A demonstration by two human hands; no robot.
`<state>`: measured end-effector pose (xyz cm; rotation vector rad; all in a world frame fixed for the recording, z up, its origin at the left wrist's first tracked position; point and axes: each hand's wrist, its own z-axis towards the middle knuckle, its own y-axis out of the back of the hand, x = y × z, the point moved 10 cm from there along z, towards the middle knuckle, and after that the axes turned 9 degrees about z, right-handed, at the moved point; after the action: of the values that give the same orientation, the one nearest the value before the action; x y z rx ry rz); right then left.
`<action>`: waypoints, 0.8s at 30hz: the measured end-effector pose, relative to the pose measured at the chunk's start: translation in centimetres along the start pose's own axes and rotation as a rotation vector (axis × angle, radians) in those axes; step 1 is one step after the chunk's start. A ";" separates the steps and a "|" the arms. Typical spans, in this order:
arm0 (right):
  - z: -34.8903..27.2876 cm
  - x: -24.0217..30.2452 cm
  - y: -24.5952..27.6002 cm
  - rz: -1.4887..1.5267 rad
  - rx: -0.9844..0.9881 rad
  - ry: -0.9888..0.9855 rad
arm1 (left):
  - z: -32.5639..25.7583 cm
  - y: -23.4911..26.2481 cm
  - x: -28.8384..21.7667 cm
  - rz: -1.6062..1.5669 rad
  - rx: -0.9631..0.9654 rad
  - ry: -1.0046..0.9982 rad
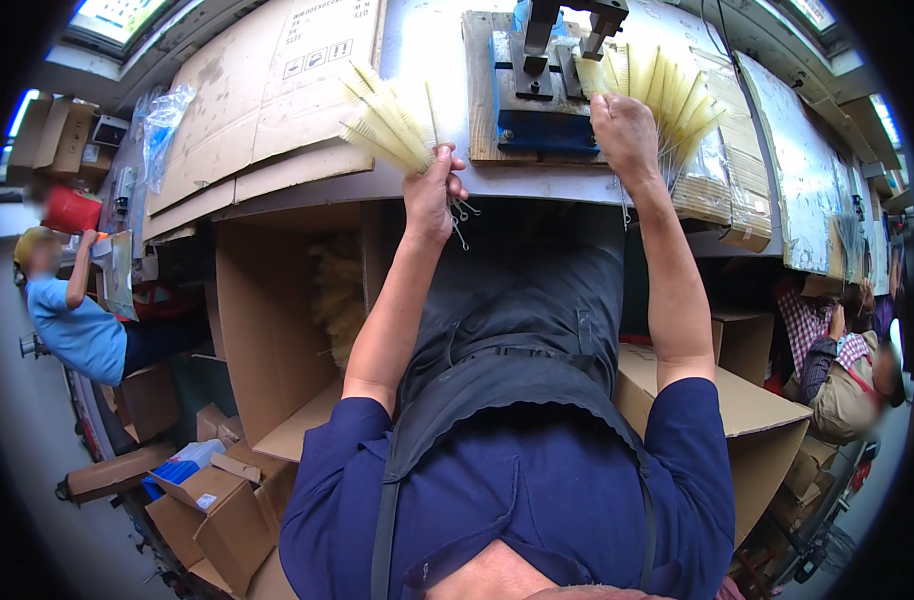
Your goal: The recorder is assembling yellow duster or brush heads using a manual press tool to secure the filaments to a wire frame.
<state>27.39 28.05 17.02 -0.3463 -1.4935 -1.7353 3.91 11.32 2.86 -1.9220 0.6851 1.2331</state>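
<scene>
My left hand (435, 192) is closed around a fanned bunch of pale yellow bristle brushes (389, 125), held above the bench's front edge. Their twisted-wire ends, tipped with loops (463, 212), stick out below my fingers. Beside a small blue and black bench press (542, 112), my right hand (627, 140) is closed with its fingertips on a yellow brush (590, 76). That brush's lower part is hidden by the hand. More yellow brushes (672, 90) lie spread just right of the press, their wire stems toward me.
Flattened cardboard (267, 110) covers the bench's left part. Open cardboard boxes stand below, one on the left (277, 320) with yellow brushes inside, another on the right (717, 395). A person in a blue shirt (77, 325) is far left; other people (842, 385) are far right.
</scene>
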 end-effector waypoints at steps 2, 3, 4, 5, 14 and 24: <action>1.0 -0.1 0.1 0.077 0.065 0.011 | 0.0 -0.5 0.2 -0.009 0.012 0.013; 1.0 -0.3 0.3 0.110 0.072 0.003 | 0.0 -0.8 0.1 -0.017 0.011 0.011; 0.9 -0.4 0.4 0.143 0.079 -0.003 | 0.0 -0.9 0.1 -0.025 0.010 0.007; 0.9 -0.4 0.5 0.143 0.076 -0.003 | 0.2 -1.0 0.0 -0.031 0.014 -0.002; 1.8 -4.6 2.8 0.045 -0.059 -0.038 | -0.9 0.5 -1.0 -0.049 -0.151 -0.119; -1.4 0.4 1.5 0.405 -0.141 0.007 | -3.9 -0.9 -2.6 -0.134 -0.140 -0.160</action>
<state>28.56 26.59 17.96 -0.6658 -1.1983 -1.5132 5.58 8.86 6.57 -1.9224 0.3904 1.3623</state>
